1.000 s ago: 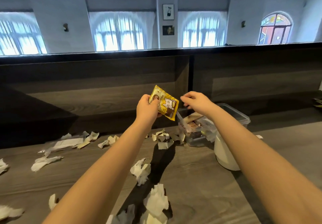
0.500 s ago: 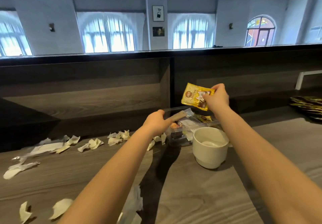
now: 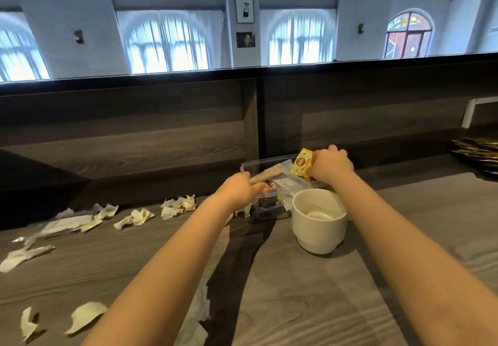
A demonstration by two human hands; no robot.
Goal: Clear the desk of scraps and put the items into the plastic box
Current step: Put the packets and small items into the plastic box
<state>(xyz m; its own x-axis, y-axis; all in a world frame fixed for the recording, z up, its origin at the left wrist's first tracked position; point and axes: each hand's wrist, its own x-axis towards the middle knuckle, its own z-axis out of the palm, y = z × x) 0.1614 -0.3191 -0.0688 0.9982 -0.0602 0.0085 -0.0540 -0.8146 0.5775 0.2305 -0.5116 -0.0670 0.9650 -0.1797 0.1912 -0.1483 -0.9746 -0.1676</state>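
Torn paper scraps (image 3: 89, 317) lie scattered over the left half of the wood-grain bench (image 3: 310, 305). Some are near the front edge and a longer crumpled strip (image 3: 25, 256) lies further back. A row of curled pieces (image 3: 137, 217) runs along the foot of the dark wooden partition (image 3: 134, 135) towards the middle. One more scrap (image 3: 199, 316) shows just under the left forearm.

At the centre, the left grip (image 3: 237, 189) is at the near left rim of the clear plastic box (image 3: 269, 159), which stands on the bench against the partition. Its fingers are curled over that rim, and a tan wrapper (image 3: 269, 176) sticks out just beyond them. The box holds a jumble of small packets and wrappers.

The right grip (image 3: 330, 166) is over the right part of the box, with fingers and thumb pinching a yellow snack packet (image 3: 301, 164). The packet is tilted, and its lower end is down among the things in the box. A white cup (image 3: 319, 227) stands upright on the bench, just in front of the box's right end and below the right wrist.

Far right, well apart from the box, a dark pile with gold edging (image 3: 474, 151) lies on the bench; what it is cannot be told.
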